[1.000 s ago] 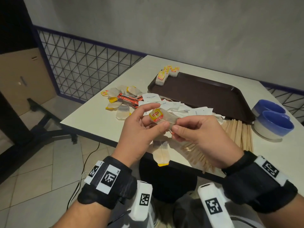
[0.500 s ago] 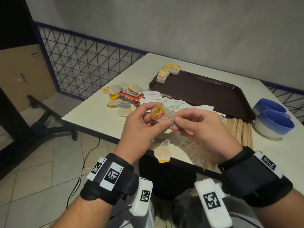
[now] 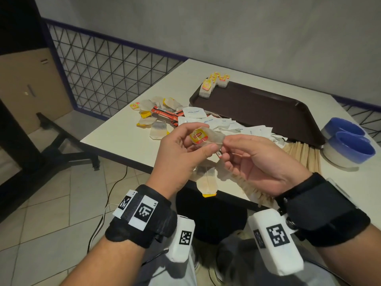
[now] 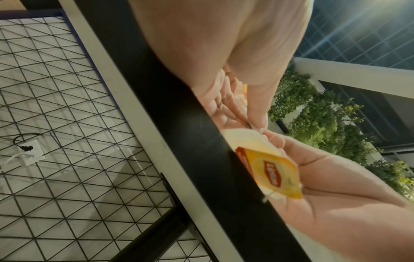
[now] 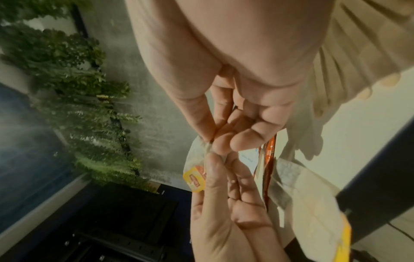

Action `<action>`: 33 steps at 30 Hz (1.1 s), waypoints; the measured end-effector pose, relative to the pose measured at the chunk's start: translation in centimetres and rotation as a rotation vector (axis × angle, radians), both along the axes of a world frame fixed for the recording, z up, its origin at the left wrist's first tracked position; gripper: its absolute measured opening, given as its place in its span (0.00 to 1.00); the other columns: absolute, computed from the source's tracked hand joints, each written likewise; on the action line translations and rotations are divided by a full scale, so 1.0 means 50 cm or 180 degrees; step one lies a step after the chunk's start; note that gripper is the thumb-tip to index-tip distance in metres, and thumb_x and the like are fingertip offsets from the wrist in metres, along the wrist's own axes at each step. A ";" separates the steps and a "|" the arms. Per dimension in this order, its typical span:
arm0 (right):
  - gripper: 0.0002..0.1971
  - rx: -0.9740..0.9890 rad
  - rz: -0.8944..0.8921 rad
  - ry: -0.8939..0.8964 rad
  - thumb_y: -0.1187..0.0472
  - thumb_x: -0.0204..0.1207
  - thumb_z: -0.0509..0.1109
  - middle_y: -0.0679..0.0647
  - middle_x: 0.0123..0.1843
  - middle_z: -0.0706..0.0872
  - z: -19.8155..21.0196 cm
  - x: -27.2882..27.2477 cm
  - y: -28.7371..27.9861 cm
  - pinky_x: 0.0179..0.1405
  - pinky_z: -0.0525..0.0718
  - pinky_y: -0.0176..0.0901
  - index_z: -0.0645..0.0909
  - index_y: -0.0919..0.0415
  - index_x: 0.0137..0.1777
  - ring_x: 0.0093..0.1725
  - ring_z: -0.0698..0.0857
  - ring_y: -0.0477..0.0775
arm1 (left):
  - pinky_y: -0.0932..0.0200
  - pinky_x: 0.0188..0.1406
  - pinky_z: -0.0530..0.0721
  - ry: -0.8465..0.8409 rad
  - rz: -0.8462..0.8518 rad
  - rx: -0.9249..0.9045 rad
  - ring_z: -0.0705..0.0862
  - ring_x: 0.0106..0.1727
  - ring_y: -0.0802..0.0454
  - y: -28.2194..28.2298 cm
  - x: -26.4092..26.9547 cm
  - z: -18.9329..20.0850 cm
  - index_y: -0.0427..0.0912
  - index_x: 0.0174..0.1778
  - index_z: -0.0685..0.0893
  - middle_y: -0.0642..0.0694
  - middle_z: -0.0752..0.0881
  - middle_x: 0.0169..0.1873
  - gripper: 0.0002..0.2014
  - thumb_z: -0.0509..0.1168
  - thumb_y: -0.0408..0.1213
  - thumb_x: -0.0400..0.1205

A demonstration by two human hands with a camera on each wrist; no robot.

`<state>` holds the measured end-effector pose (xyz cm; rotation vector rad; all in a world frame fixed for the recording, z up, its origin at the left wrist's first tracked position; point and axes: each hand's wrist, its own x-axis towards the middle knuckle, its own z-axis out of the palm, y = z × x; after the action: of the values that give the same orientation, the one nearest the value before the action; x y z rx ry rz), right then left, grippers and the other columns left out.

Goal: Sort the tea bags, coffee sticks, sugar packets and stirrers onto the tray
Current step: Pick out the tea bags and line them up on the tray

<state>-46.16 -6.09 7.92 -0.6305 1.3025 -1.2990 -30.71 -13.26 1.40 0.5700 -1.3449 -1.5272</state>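
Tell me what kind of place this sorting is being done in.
Probably a café or canteen corner. A brown serving tray sits on a white table beside sugar packets, wooden stirrers and stacked blue bowls; a mesh railing borders the tiled floor.

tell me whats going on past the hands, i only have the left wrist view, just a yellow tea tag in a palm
Observer: Head view shows both hands working one tea bag; the left hand holds the tag end, the right hand pinches the other end.
Operator: anything on the tray yet
Observer: Yes, a few tea bags stand in the far left corner of the brown tray; the rest of it is bare.
Operator: where are the stirrers
Observer: The wooden stirrers lie on the table beside the right hand, next to two blue bowls.
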 end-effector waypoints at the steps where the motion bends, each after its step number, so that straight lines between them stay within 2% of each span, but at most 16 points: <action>1: 0.05 0.0033 -0.0002 0.0075 0.68 0.82 0.71 0.58 0.38 0.85 0.001 0.001 0.000 0.35 0.85 0.38 0.84 0.69 0.55 0.34 0.83 0.48 | 0.51 0.56 0.91 -0.0003 -0.0018 -0.0012 0.93 0.53 0.49 -0.001 0.000 -0.001 0.42 0.62 0.86 0.43 0.94 0.51 0.21 0.79 0.24 0.74; 6: 0.03 0.0208 0.0074 -0.0134 0.66 0.83 0.69 0.57 0.37 0.84 0.007 0.002 -0.003 0.33 0.85 0.38 0.82 0.66 0.49 0.34 0.81 0.48 | 0.52 0.56 0.91 0.0062 -0.0041 -0.0006 0.93 0.53 0.48 0.000 0.000 0.000 0.40 0.61 0.86 0.41 0.94 0.51 0.20 0.78 0.22 0.75; 11: 0.06 0.0427 0.0263 -0.0545 0.66 0.80 0.68 0.56 0.37 0.82 0.003 -0.003 -0.003 0.33 0.85 0.37 0.79 0.65 0.55 0.34 0.78 0.47 | 0.52 0.55 0.91 0.0060 -0.0040 -0.0037 0.93 0.53 0.46 -0.002 0.002 -0.003 0.42 0.59 0.87 0.40 0.94 0.51 0.20 0.79 0.22 0.74; 14: 0.05 0.0439 0.0255 -0.0415 0.68 0.81 0.67 0.56 0.36 0.82 -0.001 -0.003 -0.001 0.31 0.83 0.37 0.79 0.66 0.54 0.32 0.78 0.47 | 0.51 0.52 0.92 0.0040 -0.0061 -0.0073 0.93 0.51 0.47 -0.001 0.002 -0.003 0.42 0.58 0.87 0.40 0.94 0.50 0.19 0.79 0.22 0.74; 18: 0.05 0.0364 0.0150 0.0427 0.71 0.82 0.66 0.58 0.36 0.82 -0.003 0.004 0.000 0.30 0.79 0.40 0.82 0.68 0.53 0.30 0.79 0.48 | 0.47 0.53 0.92 -0.0014 -0.0061 -0.0146 0.93 0.51 0.46 0.000 0.001 -0.002 0.41 0.58 0.87 0.40 0.94 0.49 0.18 0.79 0.22 0.75; 21: 0.07 0.0010 -0.0246 0.1137 0.74 0.79 0.68 0.64 0.44 0.85 0.005 -0.002 0.001 0.32 0.78 0.44 0.85 0.71 0.53 0.33 0.81 0.52 | 0.52 0.44 0.92 -0.0022 -0.0097 -0.0096 0.93 0.50 0.47 0.001 0.001 -0.002 0.41 0.58 0.87 0.40 0.94 0.49 0.18 0.78 0.21 0.76; 23: 0.09 -0.0412 -0.0361 0.1721 0.72 0.78 0.71 0.60 0.46 0.87 0.017 -0.006 0.007 0.33 0.79 0.43 0.88 0.64 0.55 0.37 0.82 0.51 | 0.53 0.44 0.92 -0.0087 -0.0102 -0.0118 0.93 0.50 0.49 0.001 0.000 -0.003 0.43 0.57 0.88 0.43 0.94 0.48 0.18 0.79 0.22 0.75; 25: 0.07 -0.0861 -0.0191 0.2438 0.66 0.79 0.75 0.55 0.45 0.88 0.031 -0.001 0.015 0.34 0.80 0.37 0.90 0.57 0.53 0.37 0.82 0.45 | 0.44 0.51 0.92 -0.0203 -0.0077 -0.0200 0.93 0.51 0.46 0.000 0.001 -0.004 0.46 0.56 0.88 0.43 0.94 0.48 0.18 0.81 0.26 0.74; 27: 0.04 -0.1145 0.0086 0.3051 0.61 0.78 0.77 0.52 0.43 0.90 0.039 0.009 0.017 0.34 0.82 0.35 0.91 0.54 0.51 0.36 0.82 0.46 | 0.38 0.55 0.92 -0.0269 -0.0081 -0.0276 0.93 0.51 0.42 0.000 0.001 -0.006 0.49 0.55 0.90 0.42 0.94 0.47 0.18 0.82 0.29 0.72; 30: 0.02 -0.1165 0.0357 0.3511 0.60 0.79 0.77 0.50 0.40 0.91 0.039 0.013 0.008 0.41 0.88 0.50 0.91 0.54 0.45 0.39 0.87 0.54 | 0.34 0.55 0.92 -0.0345 -0.0100 -0.0312 0.92 0.50 0.39 -0.001 0.002 -0.005 0.52 0.54 0.91 0.44 0.94 0.46 0.18 0.81 0.29 0.72; 31: 0.04 -0.1123 0.0377 0.3609 0.60 0.79 0.77 0.50 0.39 0.91 0.037 0.010 0.004 0.44 0.88 0.54 0.91 0.53 0.44 0.40 0.87 0.55 | 0.37 0.55 0.92 -0.0363 -0.0092 -0.0342 0.92 0.49 0.42 0.000 0.002 -0.005 0.52 0.54 0.91 0.46 0.94 0.45 0.19 0.82 0.28 0.72; 33: 0.05 -0.1065 0.0369 0.3743 0.59 0.80 0.77 0.49 0.38 0.91 0.034 0.003 0.002 0.44 0.88 0.56 0.91 0.52 0.43 0.39 0.88 0.53 | 0.51 0.52 0.91 -0.0294 -0.0024 -0.0413 0.91 0.48 0.54 0.003 0.002 -0.003 0.51 0.55 0.90 0.52 0.93 0.45 0.17 0.82 0.29 0.75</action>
<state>-46.01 -5.99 9.63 -1.8512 1.9090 -1.0370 -30.59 -13.13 1.25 0.5598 -1.5063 -1.4222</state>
